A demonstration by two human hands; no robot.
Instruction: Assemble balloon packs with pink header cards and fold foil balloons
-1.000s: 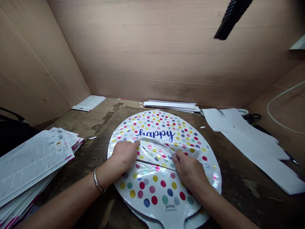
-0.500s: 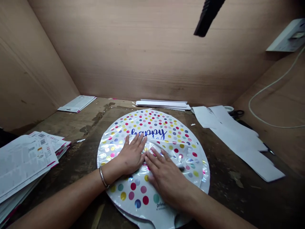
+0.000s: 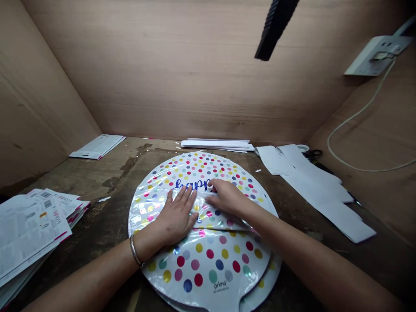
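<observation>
Balloon [image 3: 208, 264] is what's in front of you, a round white foil one with coloured dots, lying flat on the table [image 3: 286, 242]. There's another foil edge [image 3: 269, 277] peeking out under its lower rim, though I can't tell if that's a second balloon or just its back layer. You're pressing your left hand [image 3: 177, 215] down on it, fingers spread wide, nothing gripped, with the palm over the fold [image 3: 224, 221] running across the middle. My guess is you're spreading it like that to pin the slippery foil so it can't slide around.

Your right hand [image 3: 227, 196] is resting just beside the left, up near the blue "happy" lettering [image 3: 191, 185], with the fingers closed together over the top edge of the fold. Can't tell if you're pinching that edge, since the thumb is hidden. Looks like you're holding the crease tight from that side.

So the balloon is sitting under both hands, centred between your arms, and your hands are close but not touching. The printed cards [image 3: 32, 225] are sitting in a stack on your left and the white strips [image 3: 312, 186] are lying on your right, probably to leave the middle free for the foil.
</observation>
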